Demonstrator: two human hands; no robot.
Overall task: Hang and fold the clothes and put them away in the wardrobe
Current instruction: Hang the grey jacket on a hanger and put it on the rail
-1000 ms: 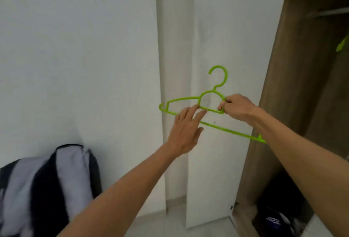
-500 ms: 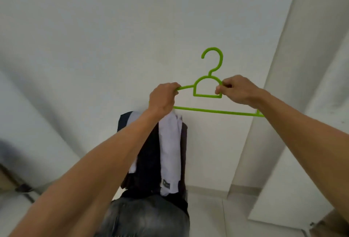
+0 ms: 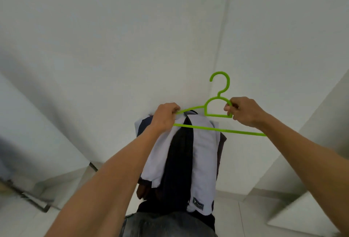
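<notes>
wall (image 3: 113, 48): plain white, fills most of the view, with a corner seam running up on the right
floor (image 3: 236, 208): light tiles down at the bottom
clothes (image 3: 204, 151): black and white pieces draped in a stack against the wall, hanging down toward the floor. Can't tell what they're draped over
grey fabric (image 3: 166, 225): denim-looking stuff at the very bottom edge, right below the stack
hanger (image 3: 217, 129): bright green plastic, hook pointing up, held out in front of the top of the stack, right end dipping a bit lower
left hand (image 3: 165, 117): fingers curled round the hanger's left shoulder
right hand (image 3: 243, 111): pinching the right side of the little loop under the hook. Hands sit apart, one on each side
label (image 3: 198, 206): small dark patch at the bottom hem of the white piece, text too blurry to read
</notes>
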